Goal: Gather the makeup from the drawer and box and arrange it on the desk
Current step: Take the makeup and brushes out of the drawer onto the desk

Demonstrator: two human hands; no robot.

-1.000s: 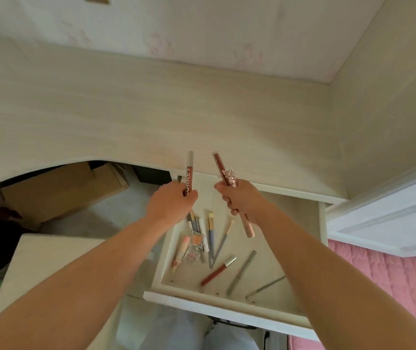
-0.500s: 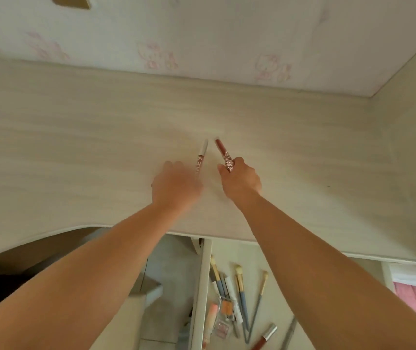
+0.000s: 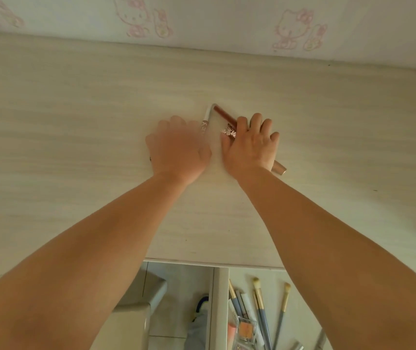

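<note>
moved forward since the earlier frame: both hands, out from above the drawer and down onto the desk, each with its tube now lowered toward the surface. left hand blurred, knuckles up; white-capped tube projecting past the fingers, grip state cannot be told. right hand palm down, fingers spread and pressed flat over the red lip tube with the butterfly ornament, pinning rather than clasping; gold end of that tube showing behind the wrist. far tips of the two tubes touching just ahead of the fingers, forming a narrow v.

step in hand, as judged: setting down the first two pieces of makeup on the desk. next move calls for releasing both tubes without rolling, probably squaring them parallel, then returning to the drawer behind the wrists for the brushes, pencils and small orange palette left inside. box not in view.

surface: pale wood-grain laminate, flat, bare around the fingers. beyond the fingertips, wallpaper with pink cartoon cats. below the desk edge, tiled floor and a pale seat or bin at left, not identifiable.
</note>
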